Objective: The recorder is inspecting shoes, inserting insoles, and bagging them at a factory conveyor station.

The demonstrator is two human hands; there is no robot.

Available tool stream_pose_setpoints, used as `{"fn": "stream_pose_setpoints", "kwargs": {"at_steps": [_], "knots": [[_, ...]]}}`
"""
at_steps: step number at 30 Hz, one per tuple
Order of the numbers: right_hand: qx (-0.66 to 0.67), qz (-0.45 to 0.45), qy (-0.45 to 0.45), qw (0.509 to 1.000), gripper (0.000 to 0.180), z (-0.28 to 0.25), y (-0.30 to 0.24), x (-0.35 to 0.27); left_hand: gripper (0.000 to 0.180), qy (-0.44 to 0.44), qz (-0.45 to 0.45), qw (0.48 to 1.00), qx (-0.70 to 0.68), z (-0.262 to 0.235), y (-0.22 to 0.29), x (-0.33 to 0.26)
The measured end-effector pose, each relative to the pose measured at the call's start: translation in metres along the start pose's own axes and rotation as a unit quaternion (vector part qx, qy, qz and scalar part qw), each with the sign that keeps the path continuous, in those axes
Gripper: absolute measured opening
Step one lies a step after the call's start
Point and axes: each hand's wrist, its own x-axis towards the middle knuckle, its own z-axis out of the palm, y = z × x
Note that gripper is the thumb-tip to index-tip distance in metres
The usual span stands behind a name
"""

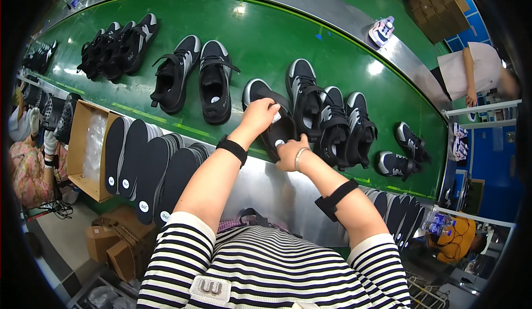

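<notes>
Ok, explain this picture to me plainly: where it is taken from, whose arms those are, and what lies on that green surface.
There is no machine here. A camera worn on a person's head looks down, so the two bare forearms rising from the bottom edge are that person's own. The wide lens bends straight edges. The green belt carries black sneakers in pairs. The left hand and the right hand both grip one black shoe at the belt's near edge, and a dark insole seems to lie in its opening. Stacks of dark insoles stand to the left, beside a cardboard box.
</notes>
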Motion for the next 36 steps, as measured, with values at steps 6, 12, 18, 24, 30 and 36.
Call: {"fn": "stream_pose_setpoints", "kwargs": {"at_steps": [6, 12, 18, 24, 30, 36], "knots": [[0.138, -0.001, 0.015, 0.99, 0.048, 0.007, 0.013, 0.02, 0.03, -0.015, -0.022, 0.999, -0.035, -0.004, 0.0, -0.006], [0.781, 0.004, 0.199, 0.592, 0.018, 0.022, 0.022, 0.039, 0.029, -0.035, -0.031, 0.996, -0.081, -0.003, 0.008, -0.006], [0.847, -0.134, 0.176, 0.483, 0.012, 0.017, 0.022, 0.025, 0.023, 0.015, 0.012, 0.999, -0.05, -0.014, -0.001, 0.002], [0.734, -0.097, 0.336, 0.582, 0.014, 0.006, 0.041, -0.055, 0.028, 0.299, 0.197, 0.92, 0.158, -0.048, 0.046, 0.017], [0.652, -0.149, 0.352, 0.655, 0.015, 0.022, 0.039, -0.074, 0.033, -0.337, 0.033, 0.934, -0.112, -0.034, 0.11, -0.049], [0.441, -0.041, 0.399, 0.803, 0.019, 0.037, 0.076, -0.097, 0.019, -0.12, -0.028, 0.988, -0.091, -0.109, 0.112, -0.081]]}}
